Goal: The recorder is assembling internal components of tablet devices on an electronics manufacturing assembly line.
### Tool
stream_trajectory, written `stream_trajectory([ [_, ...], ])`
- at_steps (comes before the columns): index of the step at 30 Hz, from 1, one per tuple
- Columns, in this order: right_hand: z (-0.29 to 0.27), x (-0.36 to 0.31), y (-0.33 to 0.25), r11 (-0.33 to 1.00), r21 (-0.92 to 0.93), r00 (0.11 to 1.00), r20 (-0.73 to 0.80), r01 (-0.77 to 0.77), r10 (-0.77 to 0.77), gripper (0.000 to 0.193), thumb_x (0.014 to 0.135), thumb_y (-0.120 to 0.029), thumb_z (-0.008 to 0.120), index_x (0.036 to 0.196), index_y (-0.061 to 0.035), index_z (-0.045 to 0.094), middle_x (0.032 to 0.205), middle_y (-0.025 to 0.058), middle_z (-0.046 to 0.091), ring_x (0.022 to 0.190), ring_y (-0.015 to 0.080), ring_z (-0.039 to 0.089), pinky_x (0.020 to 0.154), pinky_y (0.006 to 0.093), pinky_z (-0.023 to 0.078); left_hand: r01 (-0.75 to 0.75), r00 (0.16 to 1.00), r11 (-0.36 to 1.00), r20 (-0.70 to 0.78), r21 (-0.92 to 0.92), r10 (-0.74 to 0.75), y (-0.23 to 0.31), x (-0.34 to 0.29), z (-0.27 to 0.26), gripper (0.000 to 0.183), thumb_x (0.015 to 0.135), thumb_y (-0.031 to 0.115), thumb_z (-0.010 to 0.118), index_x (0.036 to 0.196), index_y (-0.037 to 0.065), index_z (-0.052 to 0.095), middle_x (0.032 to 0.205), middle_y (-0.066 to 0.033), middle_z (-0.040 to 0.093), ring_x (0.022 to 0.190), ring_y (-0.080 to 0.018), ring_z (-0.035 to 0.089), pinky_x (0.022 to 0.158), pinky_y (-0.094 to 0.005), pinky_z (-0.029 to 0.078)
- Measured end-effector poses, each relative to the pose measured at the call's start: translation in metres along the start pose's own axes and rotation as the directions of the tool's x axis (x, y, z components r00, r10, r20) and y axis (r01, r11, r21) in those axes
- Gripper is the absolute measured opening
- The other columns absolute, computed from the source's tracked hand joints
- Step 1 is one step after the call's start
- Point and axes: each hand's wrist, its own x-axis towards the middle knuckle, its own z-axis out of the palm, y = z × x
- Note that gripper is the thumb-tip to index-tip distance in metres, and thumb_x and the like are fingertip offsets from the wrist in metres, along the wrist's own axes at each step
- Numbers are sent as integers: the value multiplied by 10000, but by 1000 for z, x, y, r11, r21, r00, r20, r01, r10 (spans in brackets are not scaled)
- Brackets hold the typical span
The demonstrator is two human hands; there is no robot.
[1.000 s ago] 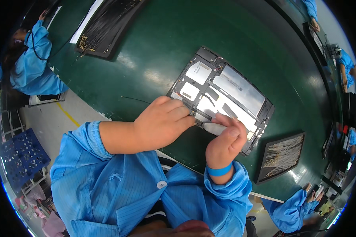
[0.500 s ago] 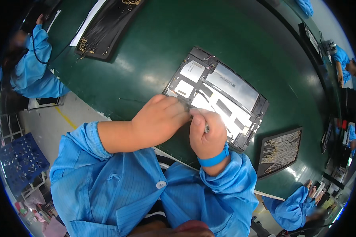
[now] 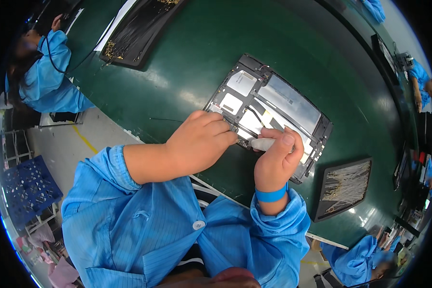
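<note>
An opened tablet-like device (image 3: 293, 96), with black edges, silver panels and white inner plates, lies tilted on the green table. My left hand (image 3: 201, 141) rests at its near left edge with fingers bent together; whatever they pinch is hidden. A thin black cable (image 3: 164, 119) runs out to the left from behind this hand. My right hand (image 3: 276, 163), with a blue wristband, is closed around a pale grey pen-like tool (image 3: 263, 143). The tool points left toward my left fingertips, above the device's near edge. Its tip cannot be made out.
A black tray (image 3: 144, 33) of black cables with gold ends stands at the far left, beside white paper (image 3: 111, 29). Another black tray (image 3: 345, 185) with pale cables is at the right. Co-workers in blue sit left (image 3: 53, 81) and lower right (image 3: 353, 257).
My right hand has moved right, away from my left fingers, and the pale tool now shows lying level. My left hand stays at the device's edge. The whole view has shifted slightly.
</note>
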Motion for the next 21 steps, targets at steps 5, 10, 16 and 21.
stream_trajectory([
  [5,2,-1,-1,1000,-10,1000,-2,23,-23,228,871,-196,388,1001,-9,372,760,128,574,648,142,531,627,254,423,-18,1000,1000,13,-20,18,-2,-1,-2,204,623,109,596,827,106,591,844,-16,547,874,-196,488,724,-321,377],
  [10,-1,-1,10,994,-63,996,-7,93,-93,214,866,-185,405,992,-14,379,753,127,580,674,160,543,654,266,426,-33,998,999,45,-32,35,-3,0,-4,252,605,87,585,855,120,581,863,-7,540,884,-203,479,731,-326,377],
  [16,0,-1,10,978,-154,989,66,143,-134,208,858,-179,421,982,-17,385,758,124,594,697,177,563,661,276,436,-32,998,999,55,-29,33,-3,0,-4,257,602,83,581,855,123,581,880,-7,536,890,-209,476,733,-331,378],
  [21,-1,1,8,960,-195,978,84,202,-189,213,859,-181,420,988,-17,380,770,130,596,704,186,568,669,281,438,-39,998,999,47,-26,40,-2,1,-4,262,599,85,580,859,116,582,882,-9,536,892,-207,476,733,-331,378],
])
